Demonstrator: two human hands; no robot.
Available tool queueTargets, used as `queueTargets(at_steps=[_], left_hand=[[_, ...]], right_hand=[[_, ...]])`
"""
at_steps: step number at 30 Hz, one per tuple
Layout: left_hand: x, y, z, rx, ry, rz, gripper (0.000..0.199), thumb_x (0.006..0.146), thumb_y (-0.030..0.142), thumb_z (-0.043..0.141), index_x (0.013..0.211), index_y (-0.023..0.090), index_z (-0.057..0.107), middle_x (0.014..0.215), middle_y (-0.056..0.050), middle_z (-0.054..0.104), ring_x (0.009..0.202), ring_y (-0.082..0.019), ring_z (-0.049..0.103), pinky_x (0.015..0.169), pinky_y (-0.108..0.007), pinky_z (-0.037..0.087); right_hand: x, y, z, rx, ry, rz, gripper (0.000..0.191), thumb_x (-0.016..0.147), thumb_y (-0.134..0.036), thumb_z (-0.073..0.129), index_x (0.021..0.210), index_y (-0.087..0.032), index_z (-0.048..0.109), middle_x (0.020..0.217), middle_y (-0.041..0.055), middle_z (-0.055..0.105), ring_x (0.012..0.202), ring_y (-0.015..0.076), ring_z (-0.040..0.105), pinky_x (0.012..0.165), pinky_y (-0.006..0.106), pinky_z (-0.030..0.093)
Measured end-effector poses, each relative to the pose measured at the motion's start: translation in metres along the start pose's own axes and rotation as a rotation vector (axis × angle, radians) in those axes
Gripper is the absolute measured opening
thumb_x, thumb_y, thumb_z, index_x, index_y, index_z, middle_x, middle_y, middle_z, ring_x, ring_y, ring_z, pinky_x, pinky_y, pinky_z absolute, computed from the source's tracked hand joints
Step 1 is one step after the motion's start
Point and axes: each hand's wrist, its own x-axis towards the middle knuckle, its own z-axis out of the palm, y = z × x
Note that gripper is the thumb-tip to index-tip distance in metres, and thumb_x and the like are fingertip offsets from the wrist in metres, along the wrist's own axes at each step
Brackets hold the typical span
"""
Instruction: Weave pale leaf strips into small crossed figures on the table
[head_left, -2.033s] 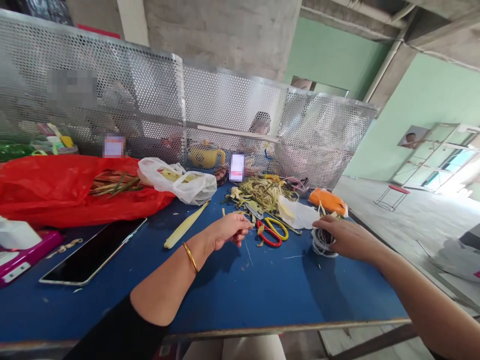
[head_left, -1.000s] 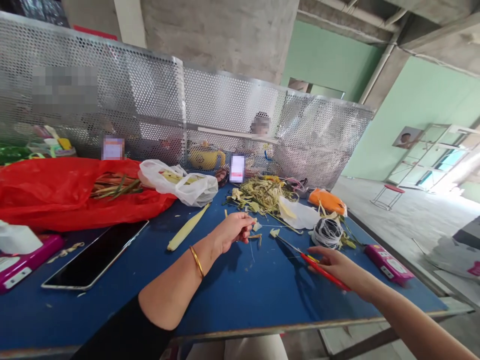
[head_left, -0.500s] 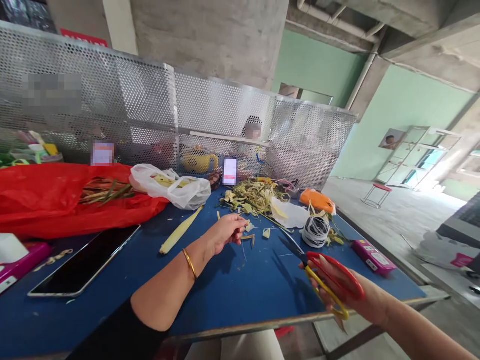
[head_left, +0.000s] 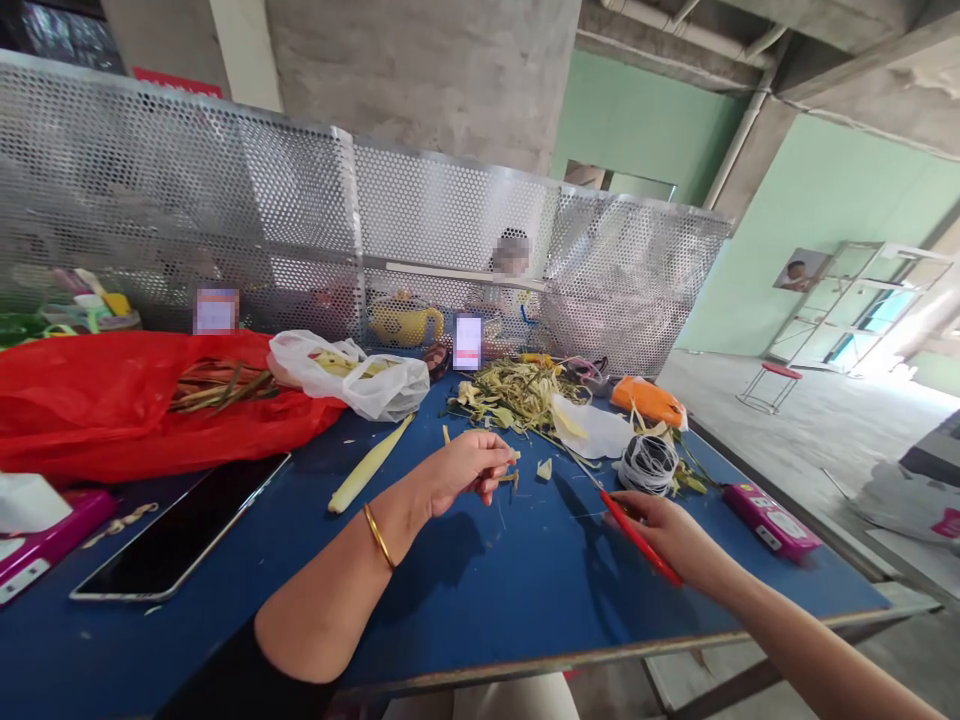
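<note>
Pinching a pale scrap [head_left: 515, 456] in the left fingers [head_left: 495, 462], left of the coil [head_left: 646, 466]; gripping scissors [head_left: 639, 540] in the right fingers [head_left: 639, 506], just on the near side of the coil, aimed away and leftward. Swapped coil for scissors a moment ago, so apparently equipped for cutting now, leaving the coil untouched on the surface [head_left: 480, 600]. Farther out, find strips [head_left: 517, 390] heaped behind and left of the coil, an orange bag [head_left: 649, 400] behind it, a pink pack [head_left: 772, 520] to its right
</note>
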Motion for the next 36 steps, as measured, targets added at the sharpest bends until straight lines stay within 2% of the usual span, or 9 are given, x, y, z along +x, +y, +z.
queueTargets(at_steps=[4, 7, 10, 13, 18, 23, 26, 30, 36], left_hand=[[-0.015, 0.019, -0.014, -0.036, -0.210, 0.055, 0.021, 0.078, 0.031, 0.070, 0.077, 0.016, 0.055, 0.057, 0.006, 0.045, 0.041, -0.004, 0.037, 0.044, -0.020, 0.042], [-0.026, 0.033, -0.027, -0.142, -0.276, 0.162, 0.016, 0.081, 0.027, 0.067, 0.077, 0.016, 0.056, 0.055, 0.007, 0.040, 0.040, -0.003, 0.033, 0.041, -0.018, 0.041], [-0.033, 0.042, -0.036, -0.218, -0.184, 0.254, 0.017, 0.083, 0.024, 0.065, 0.073, 0.016, 0.053, 0.057, 0.007, 0.040, 0.040, -0.002, 0.033, 0.040, -0.017, 0.039], [-0.035, 0.042, -0.035, -0.212, -0.053, 0.231, 0.016, 0.083, 0.022, 0.066, 0.074, 0.016, 0.053, 0.058, 0.006, 0.042, 0.042, -0.003, 0.037, 0.041, -0.016, 0.040], [-0.032, 0.036, -0.030, -0.176, 0.023, 0.189, 0.017, 0.081, 0.026, 0.068, 0.078, 0.016, 0.054, 0.059, 0.006, 0.044, 0.043, -0.004, 0.038, 0.041, -0.018, 0.042], [-0.024, 0.031, -0.039, -0.234, 0.076, 0.154, 0.019, 0.080, 0.024, 0.068, 0.076, 0.016, 0.052, 0.056, 0.007, 0.042, 0.042, -0.004, 0.037, 0.041, -0.017, 0.038], [-0.020, 0.031, -0.045, -0.287, 0.143, 0.135, 0.020, 0.080, 0.023, 0.068, 0.074, 0.015, 0.050, 0.056, 0.007, 0.041, 0.042, -0.003, 0.037, 0.041, -0.016, 0.036], [-0.020, 0.033, -0.045, -0.336, 0.165, 0.145, 0.019, 0.079, 0.021, 0.068, 0.074, 0.016, 0.050, 0.057, 0.007, 0.041, 0.043, -0.003, 0.037, 0.042, -0.015, 0.036], [-0.023, 0.034, -0.037, -0.345, 0.120, 0.153, 0.017, 0.082, 0.021, 0.065, 0.074, 0.016, 0.051, 0.057, 0.007, 0.040, 0.042, -0.003, 0.037, 0.041, -0.015, 0.036]], right_hand=[[-0.015, -0.001, -0.008, -0.492, 0.026, -0.049, 0.045, 0.084, -0.040, 0.050, 0.121, -0.018, 0.062, 0.090, 0.0093, 0.072, 0.083, 0.0268, 0.066, 0.070, 0.034, 0.045], [-0.021, -0.002, -0.006, -0.643, -0.039, -0.057, 0.050, 0.084, -0.034, 0.048, 0.130, -0.015, 0.057, 0.100, 0.0130, 0.072, 0.089, 0.0295, 0.067, 0.073, 0.035, 0.045], [-0.022, 0.000, -0.001, -0.686, -0.060, -0.084, 0.051, 0.085, -0.034, 0.048, 0.131, -0.016, 0.055, 0.109, 0.0141, 0.070, 0.095, 0.0315, 0.067, 0.074, 0.036, 0.045], [-0.015, -0.004, 0.003, -0.666, -0.054, -0.118, 0.046, 0.085, -0.036, 0.048, 0.128, -0.020, 0.058, 0.109, 0.0125, 0.071, 0.096, 0.0303, 0.067, 0.072, 0.034, 0.045], [0.036, -0.038, 0.005, -0.631, -0.025, -0.160, 0.043, 0.082, -0.040, 0.052, 0.119, -0.022, 0.066, 0.091, 0.0088, 0.074, 0.084, 0.0261, 0.068, 0.065, 0.029, 0.041], [0.109, -0.084, -0.016, -0.584, 0.064, -0.128, 0.050, 0.086, -0.042, 0.047, 0.126, -0.019, 0.063, 0.096, 0.0102, 0.072, 0.086, 0.0252, 0.064, 0.065, 0.029, 0.040], [0.124, -0.099, -0.044, -0.562, -0.025, -0.200, 0.039, 0.081, -0.042, 0.056, 0.105, -0.018, 0.075, 0.087, 0.0073, 0.072, 0.077, 0.0214, 0.062, 0.066, 0.027, 0.040], [0.104, -0.091, -0.076, -0.468, -0.261, -0.257, 0.038, 0.079, -0.045, 0.058, 0.103, -0.021, 0.076, 0.070, 0.0022, 0.068, 0.059, 0.0148, 0.054, 0.055, 0.025, 0.036], [0.079, -0.069, -0.069, -0.308, -0.567, -0.254, 0.036, 0.074, -0.041, 0.064, 0.100, -0.021, 0.077, 0.066, 0.0009, 0.065, 0.055, 0.0124, 0.050, 0.051, 0.023, 0.035]])
